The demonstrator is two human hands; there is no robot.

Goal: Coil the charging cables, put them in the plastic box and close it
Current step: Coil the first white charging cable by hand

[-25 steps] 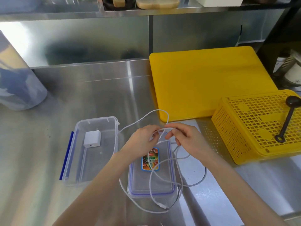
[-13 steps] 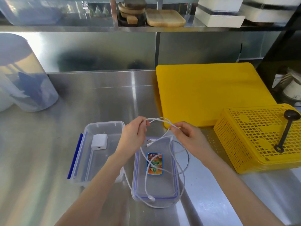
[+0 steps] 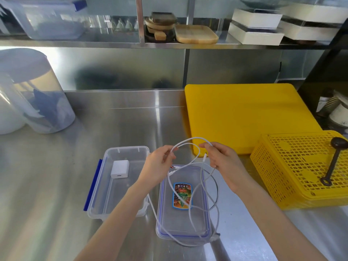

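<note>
1. The left hand (image 3: 160, 162) and the right hand (image 3: 224, 162) each pinch the white charging cable (image 3: 190, 142) above the counter (image 3: 47, 185), both grips closed on it.
2. Loose loops hang over the lid (image 3: 182, 223).
3. The open plastic box (image 3: 105, 194), left of the lid, holds a white charger (image 3: 120, 169).

The open clear plastic box (image 3: 105, 187) holds only a small white charger block (image 3: 120, 169) at its far end; the rest of its floor is bare. Bare steel counter (image 3: 122, 119) lies behind and left of it. Just right, the clear blue-rimmed lid (image 3: 183, 219) is draped with loose white cable loops (image 3: 195, 210). A yellow cutting board (image 3: 244, 117) and yellow perforated basket (image 3: 301, 170) crowd the right side.
</note>
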